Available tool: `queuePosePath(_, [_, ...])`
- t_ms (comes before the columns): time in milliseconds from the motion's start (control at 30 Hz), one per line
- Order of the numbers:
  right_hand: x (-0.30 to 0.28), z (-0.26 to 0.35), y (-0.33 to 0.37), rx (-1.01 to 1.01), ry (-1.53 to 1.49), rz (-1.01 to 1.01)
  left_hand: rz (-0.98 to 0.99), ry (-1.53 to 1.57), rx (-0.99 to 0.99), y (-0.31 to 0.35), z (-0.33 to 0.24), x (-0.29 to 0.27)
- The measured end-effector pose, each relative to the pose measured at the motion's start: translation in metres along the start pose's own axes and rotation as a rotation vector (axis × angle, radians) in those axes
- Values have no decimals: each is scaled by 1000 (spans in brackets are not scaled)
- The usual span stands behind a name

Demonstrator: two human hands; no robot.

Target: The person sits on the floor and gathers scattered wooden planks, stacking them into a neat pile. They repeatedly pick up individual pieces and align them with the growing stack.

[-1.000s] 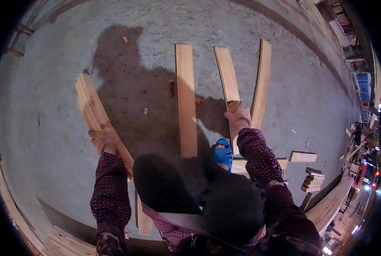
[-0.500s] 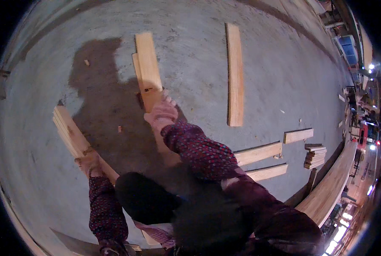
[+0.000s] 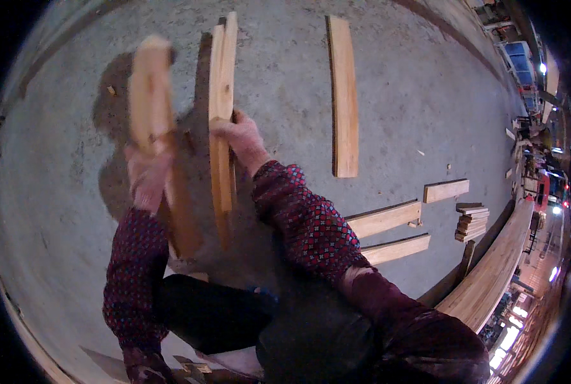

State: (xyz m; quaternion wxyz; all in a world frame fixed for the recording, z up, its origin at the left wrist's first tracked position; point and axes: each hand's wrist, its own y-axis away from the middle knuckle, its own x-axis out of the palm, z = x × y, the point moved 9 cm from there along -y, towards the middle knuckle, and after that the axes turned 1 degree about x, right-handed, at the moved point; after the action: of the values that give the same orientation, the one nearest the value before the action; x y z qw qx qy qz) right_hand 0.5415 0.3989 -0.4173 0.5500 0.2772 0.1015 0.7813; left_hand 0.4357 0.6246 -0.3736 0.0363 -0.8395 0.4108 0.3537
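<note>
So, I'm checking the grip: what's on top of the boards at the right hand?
Part of the right hand lies across the boards; their surface directly beneath it is covered.

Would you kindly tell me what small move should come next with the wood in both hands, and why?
I would suggest bringing the narrow boards in the right hand sideways against the motion-blurred lumber in the left hand: each hand grips its own load, both loads point roughly the same way, and a gap separates them.
</note>
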Motion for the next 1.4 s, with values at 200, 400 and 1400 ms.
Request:
queuePosePath(200, [-24, 32, -6, -3, 1124, -226, 264, 215, -4, -37, -38, 120])
queuePosePath(400, [-67, 25, 31, -23, 1130, 36, 110, -560, 189, 9, -67, 137])
queuePosePath(1400, [-422, -150, 431, 588, 205, -1495, 118, -664, 98, 11, -78, 129])
